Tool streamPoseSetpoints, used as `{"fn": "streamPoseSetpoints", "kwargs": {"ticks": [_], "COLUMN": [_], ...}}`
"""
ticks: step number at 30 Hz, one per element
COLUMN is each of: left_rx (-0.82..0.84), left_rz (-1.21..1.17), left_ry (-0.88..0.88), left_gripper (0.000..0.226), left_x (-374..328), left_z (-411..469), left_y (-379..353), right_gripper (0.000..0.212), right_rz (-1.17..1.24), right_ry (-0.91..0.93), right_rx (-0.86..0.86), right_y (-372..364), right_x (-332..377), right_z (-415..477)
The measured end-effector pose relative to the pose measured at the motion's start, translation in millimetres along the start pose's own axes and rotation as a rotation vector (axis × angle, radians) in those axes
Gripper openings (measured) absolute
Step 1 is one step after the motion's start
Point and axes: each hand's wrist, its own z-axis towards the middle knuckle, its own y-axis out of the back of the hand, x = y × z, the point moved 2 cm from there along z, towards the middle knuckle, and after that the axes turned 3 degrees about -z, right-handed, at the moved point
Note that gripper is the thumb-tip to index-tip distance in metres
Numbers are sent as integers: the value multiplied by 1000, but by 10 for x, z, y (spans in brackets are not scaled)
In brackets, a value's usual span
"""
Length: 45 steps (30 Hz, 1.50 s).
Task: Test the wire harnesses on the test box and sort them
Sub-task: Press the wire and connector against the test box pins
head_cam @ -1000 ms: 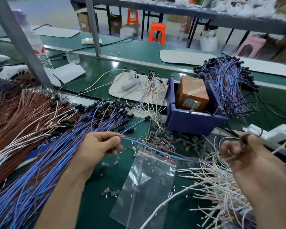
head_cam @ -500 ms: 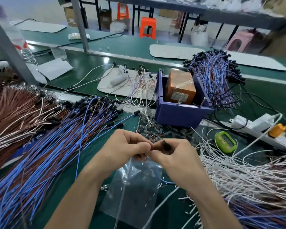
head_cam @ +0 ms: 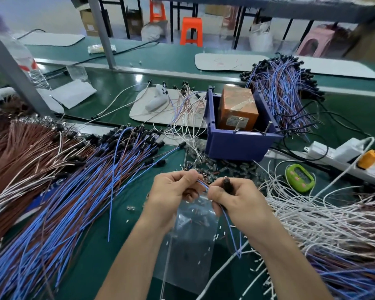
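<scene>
Holding one blue harness (head_cam: 227,184) over the middle of the green table (head_cam: 134,213), near its front edge. Gripping the black plug end in the right hand (head_cam: 236,200), fingers curled round it and thumb pressed alongside. Pinching the wire close by in the left hand (head_cam: 173,191), almost touching the right. Trailing the rest of the wire down from the right fist across a clear bag (head_cam: 191,239) lying flat under both wrists. Cannot tell whether the wire's tip touches the bag.

Just behind the hands, a scatter of small clear parts (head_cam: 217,164), then the blue test box (head_cam: 236,146) with an orange block (head_cam: 238,107) standing inside. To the left, a wide blue pile (head_cam: 69,202) of harnesses, black plugs toward the box. Farther left, a brown pile (head_cam: 20,148). To the right, a tangle of white wires (head_cam: 312,224) just beside the right forearm. Right of the box, a green timer (head_cam: 299,177) and a white power strip (head_cam: 338,156). Behind the box, another blue bundle (head_cam: 284,92). Left of the box, loose white harnesses on a pale mat (head_cam: 145,109).
</scene>
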Motion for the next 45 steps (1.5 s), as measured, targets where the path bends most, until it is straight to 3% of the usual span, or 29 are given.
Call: {"fn": "streamPoseSetpoints", "kwargs": {"ticks": [4, 6, 8, 13, 16, 25, 32, 37, 45], "left_rx": [-221, -274, -211, 119, 160, -166, -143, -19, -249], "left_rz": [-136, 12, 145, 147, 128, 108, 138, 104, -33], "left_ry": [39, -7, -49, -9, -8, -63, -103, -43, -48], "left_gripper": [22, 16, 15, 17, 12, 14, 16, 28, 16], "left_x": [-23, -105, -148, -117, -40, -63, -123, -63, -243], "left_z": [77, 117, 140, 31, -13, 2, 13, -31, 256], "left_y": [272, 442, 448, 6, -227, -270, -283, -382, -460], "right_gripper": [32, 32, 32, 27, 27, 36, 29, 16, 19], "right_rz": [54, 92, 128, 191, 255, 434, 486, 564, 639], "right_ry": [-17, -23, -26, -8, -4, -102, -134, -97, -148], "right_rx": [-74, -139, -166, -160, -134, -156, -170, -231, -532], "right_y": [74, 185, 259, 194, 160, 119, 38, 50, 423], "right_x": [-76, -108, -122, -103, -94, -75, -70, -84, -186], "right_z": [-58, -88, -87, -54, -53, -91, -56, -39, 20]}}
